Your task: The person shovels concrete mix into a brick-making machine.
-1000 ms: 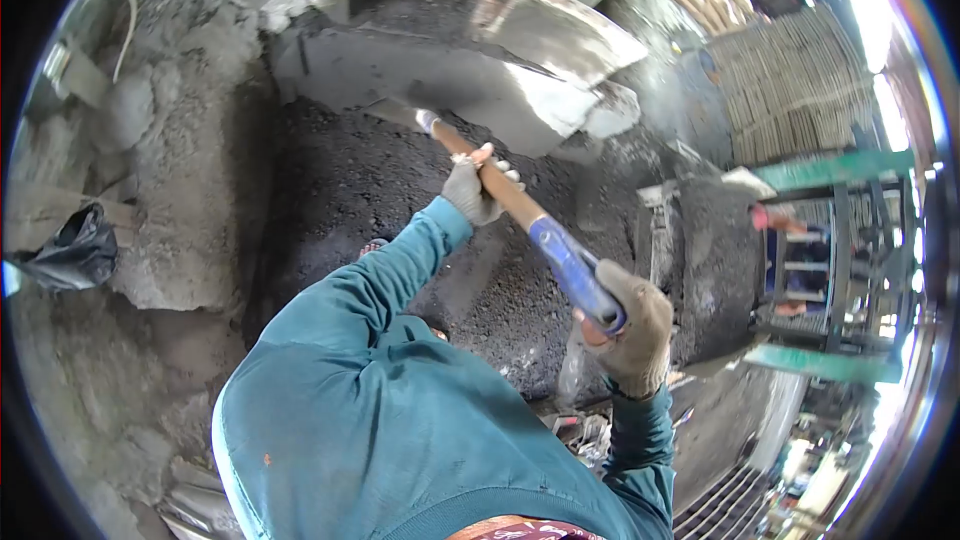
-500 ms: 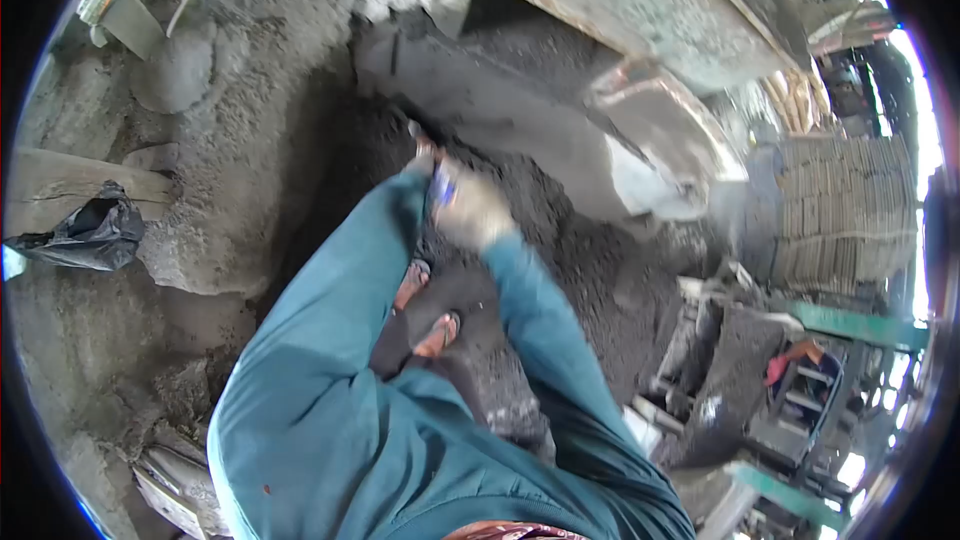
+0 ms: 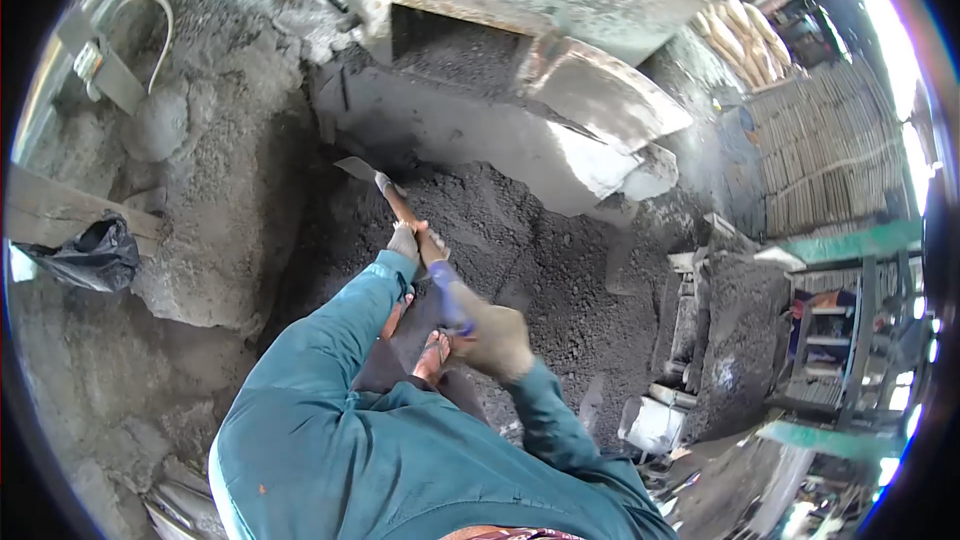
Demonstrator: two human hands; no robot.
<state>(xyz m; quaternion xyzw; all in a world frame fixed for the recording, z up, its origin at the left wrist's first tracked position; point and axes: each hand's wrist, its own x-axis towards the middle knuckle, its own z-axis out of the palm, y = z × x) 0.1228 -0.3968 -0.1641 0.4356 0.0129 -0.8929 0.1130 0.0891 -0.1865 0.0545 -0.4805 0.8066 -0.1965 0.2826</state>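
Observation:
I hold a shovel (image 3: 400, 205) with both hands; its blade (image 3: 356, 169) points away from me over the dark, crumbly material. My left hand (image 3: 406, 240) wraps around the wooden shaft behind the blade. Nearer my body, my right hand (image 3: 497, 342), in a dusty, pale glove, is closed on the blue grip end (image 3: 457, 306) and slightly blurred. Loose dark soil-like material (image 3: 560, 270) spreads to the right of the shaft. My feet (image 3: 432, 355) in sandals stand below the hands.
Ahead stands a large pale metal machine (image 3: 480, 0) with an opening and a sloping chute (image 3: 610, 95). A rough raised block (image 3: 215, 250) with a black plastic bag (image 3: 100, 252) is at left. Stacked thin boards (image 3: 830, 145) and green beams (image 3: 850, 243) stand at right.
My right hand has drawn back toward my body with the grip end, and the shovel's shaft and blade now show clearly. The camera view has shifted, so the machine sits further left.

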